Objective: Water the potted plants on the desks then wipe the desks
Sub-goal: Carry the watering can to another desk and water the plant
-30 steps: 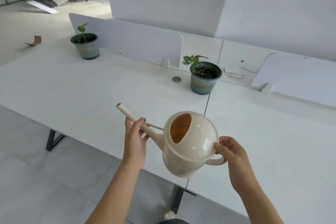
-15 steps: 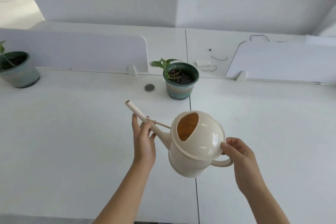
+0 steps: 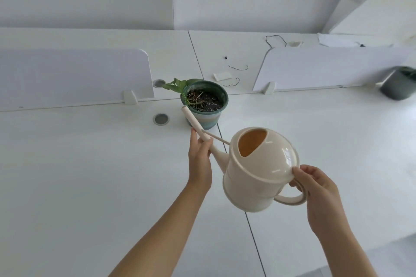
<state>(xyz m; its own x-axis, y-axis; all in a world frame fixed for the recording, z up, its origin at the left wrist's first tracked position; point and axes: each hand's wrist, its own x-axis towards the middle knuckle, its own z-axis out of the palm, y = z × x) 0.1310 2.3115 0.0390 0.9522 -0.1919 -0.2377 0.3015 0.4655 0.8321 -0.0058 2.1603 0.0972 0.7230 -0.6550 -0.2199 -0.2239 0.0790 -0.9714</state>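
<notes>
The right hand point(image 3: 315, 189) grips the handle of the watering can point(image 3: 258, 168), while the left hand point(image 3: 200, 159) pinches its spout to aim at the potted plant point(image 3: 203, 102) just beyond, on the surface point(image 3: 78, 164).

1. I see a cream watering can point(image 3: 258, 171) that looks like glossy plastic, with window highlights on its dome.
2. The desk point(image 3: 90, 175) top looks like a smooth, matt white laminate.
3. The green plant pot point(image 3: 203, 108) looks glazed, and the soil inside is dark and coarse.
4. The cable grommet point(image 3: 161, 119) looks like dull grey plastic.
</notes>
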